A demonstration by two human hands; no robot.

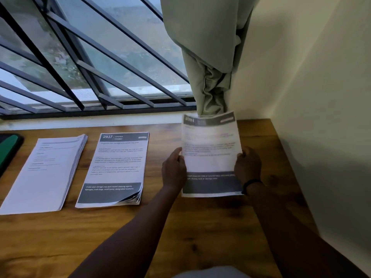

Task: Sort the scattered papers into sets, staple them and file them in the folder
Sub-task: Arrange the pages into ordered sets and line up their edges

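1. Both hands are holding one set of papers [211, 155] upright above the right part of the wooden desk [180, 227], printed face toward the camera.
2. Left hand [173, 169] is gripping the set's left edge, thumb on the front and fingers curled behind the sheets.
3. Right hand [248, 165] is gripping the right edge the same way; a dark band [251, 184] is sitting on that wrist.
4. The held set is blurred, so its text is not legible; a dark header strip and a dark footer block are showing.
5. A second stack [114, 169] is lying flat on the desk just left of the left hand, headed "2937 KITCHEN", its lower right corner curling up.
6. A third stack [46, 173] is lying flat further left, beside the second and apart from it, with its sheet edges fanning at the top right.
7. A dark and green flat object [9, 149] is resting at the desk's far left edge, partly cut off by the frame; I cannot tell what it is.
8. A barred window [80, 67] is running behind the desk, and a pale green curtain [208, 57] is hanging bunched at the right, its lower end touching or just behind the top of the held set.
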